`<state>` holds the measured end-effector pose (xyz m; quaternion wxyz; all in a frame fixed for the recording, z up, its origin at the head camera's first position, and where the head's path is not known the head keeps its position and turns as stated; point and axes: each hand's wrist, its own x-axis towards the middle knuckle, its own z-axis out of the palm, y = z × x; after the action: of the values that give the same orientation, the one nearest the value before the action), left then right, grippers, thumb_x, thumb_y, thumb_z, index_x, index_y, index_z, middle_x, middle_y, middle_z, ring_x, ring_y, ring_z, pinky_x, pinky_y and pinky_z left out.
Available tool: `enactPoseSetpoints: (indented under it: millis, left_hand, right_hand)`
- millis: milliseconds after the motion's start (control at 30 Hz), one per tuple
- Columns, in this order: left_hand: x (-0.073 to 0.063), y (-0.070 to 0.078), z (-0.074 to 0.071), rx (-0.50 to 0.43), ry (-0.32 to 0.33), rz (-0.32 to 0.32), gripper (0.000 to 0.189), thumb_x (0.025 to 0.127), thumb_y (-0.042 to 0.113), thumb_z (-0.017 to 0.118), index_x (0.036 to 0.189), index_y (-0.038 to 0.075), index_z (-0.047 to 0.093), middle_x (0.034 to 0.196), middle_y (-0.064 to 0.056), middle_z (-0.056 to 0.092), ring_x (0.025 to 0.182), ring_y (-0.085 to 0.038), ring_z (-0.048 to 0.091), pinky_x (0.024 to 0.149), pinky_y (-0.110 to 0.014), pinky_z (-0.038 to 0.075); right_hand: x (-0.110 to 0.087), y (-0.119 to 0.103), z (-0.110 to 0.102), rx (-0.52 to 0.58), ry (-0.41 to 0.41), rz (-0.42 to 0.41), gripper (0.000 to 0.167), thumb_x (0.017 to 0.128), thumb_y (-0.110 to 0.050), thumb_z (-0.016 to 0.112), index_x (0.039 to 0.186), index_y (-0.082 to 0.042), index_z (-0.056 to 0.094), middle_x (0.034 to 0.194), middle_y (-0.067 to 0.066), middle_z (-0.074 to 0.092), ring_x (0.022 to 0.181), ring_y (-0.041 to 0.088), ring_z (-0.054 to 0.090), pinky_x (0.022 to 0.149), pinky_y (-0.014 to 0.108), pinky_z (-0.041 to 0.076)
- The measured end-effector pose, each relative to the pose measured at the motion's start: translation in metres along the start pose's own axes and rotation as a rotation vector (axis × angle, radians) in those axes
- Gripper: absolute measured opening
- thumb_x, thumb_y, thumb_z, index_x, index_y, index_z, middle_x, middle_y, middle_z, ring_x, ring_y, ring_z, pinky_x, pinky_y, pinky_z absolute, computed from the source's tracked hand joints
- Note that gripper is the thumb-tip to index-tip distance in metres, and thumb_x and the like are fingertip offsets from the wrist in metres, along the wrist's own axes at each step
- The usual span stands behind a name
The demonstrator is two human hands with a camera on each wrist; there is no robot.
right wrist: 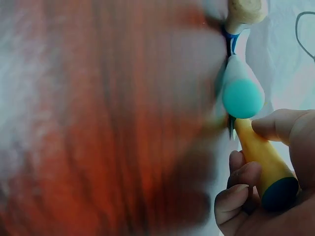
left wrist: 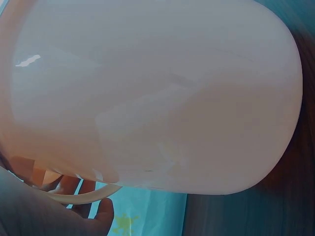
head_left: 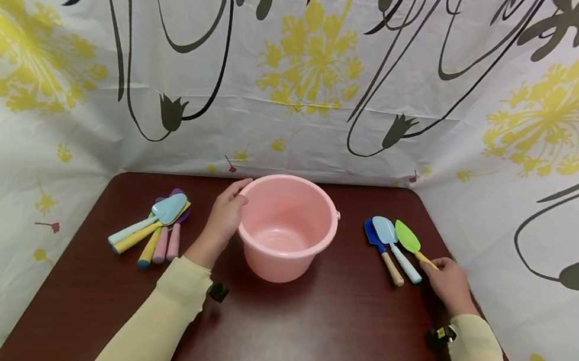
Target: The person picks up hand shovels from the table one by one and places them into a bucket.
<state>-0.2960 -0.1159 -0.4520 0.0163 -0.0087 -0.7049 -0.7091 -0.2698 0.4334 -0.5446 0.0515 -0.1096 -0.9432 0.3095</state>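
A pink plastic bucket (head_left: pixel 275 262) stands upright on the table, its mouth tipped a little towards the head view. My left hand (head_left: pixel 224 215) grips its rim from the left side; in the left wrist view the bucket wall (left wrist: pixel 162 98) fills most of the picture. At the right, my right hand (head_left: pixel 450 282) holds a small green trowel (head_left: pixel 408 237) by its yellow handle (right wrist: pixel 263 152), with fingers and thumb around it. Beside that trowel lie a light blue trowel (head_left: pixel 384 229) and a dark blue shovel (head_left: pixel 372 231) with a wooden handle.
Several toy trowels and shovels (head_left: pixel 168 209) lie piled at the left, with light blue, yellow and pink handles. The dark reddish table (head_left: pixel 315 332) reaches back to a white patterned cloth (head_left: pixel 294 139), which also hangs along both sides.
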Motion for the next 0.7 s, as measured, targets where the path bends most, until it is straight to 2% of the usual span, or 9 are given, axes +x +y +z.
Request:
enactPoseSetpoints:
  millis: [200, 400, 700]
  left_hand:
    - [0.001, 0.0, 0.0, 0.005, 0.005, 0.007, 0.052, 0.112, 0.014, 0.046, 0.163, 0.016, 0.056, 0.165, -0.011, 0.053, 0.142, -0.034, 0.056, 0.118, -0.056, 0.047]
    - [0.001, -0.001, 0.001, -0.006, 0.001, 0.003, 0.051, 0.113, 0.015, 0.045, 0.163, 0.016, 0.055, 0.165, -0.01, 0.053, 0.142, -0.034, 0.056, 0.118, -0.056, 0.047]
    - [0.001, 0.0, 0.0, -0.01, -0.004, 0.009, 0.052, 0.113, 0.014, 0.045, 0.164, 0.014, 0.054, 0.166, -0.011, 0.052, 0.143, -0.035, 0.055, 0.119, -0.058, 0.046]
  right_hand:
    - [0.003, 0.001, -0.003, 0.02, -0.023, 0.0, 0.05, 0.111, -0.037, 0.065, 0.119, 0.012, 0.069, 0.096, 0.017, 0.068, 0.078, 0.025, 0.057, 0.064, 0.036, 0.047]
    - [0.003, 0.001, -0.006, 0.032, -0.012, 0.008, 0.052, 0.111, -0.039, 0.065, 0.121, 0.012, 0.07, 0.096, 0.017, 0.069, 0.078, 0.025, 0.057, 0.063, 0.035, 0.048]
    - [0.001, -0.01, -0.01, 0.06, -0.012, 0.023, 0.054, 0.111, -0.042, 0.063, 0.124, 0.009, 0.07, 0.098, 0.014, 0.068, 0.079, 0.024, 0.055, 0.063, 0.034, 0.047]
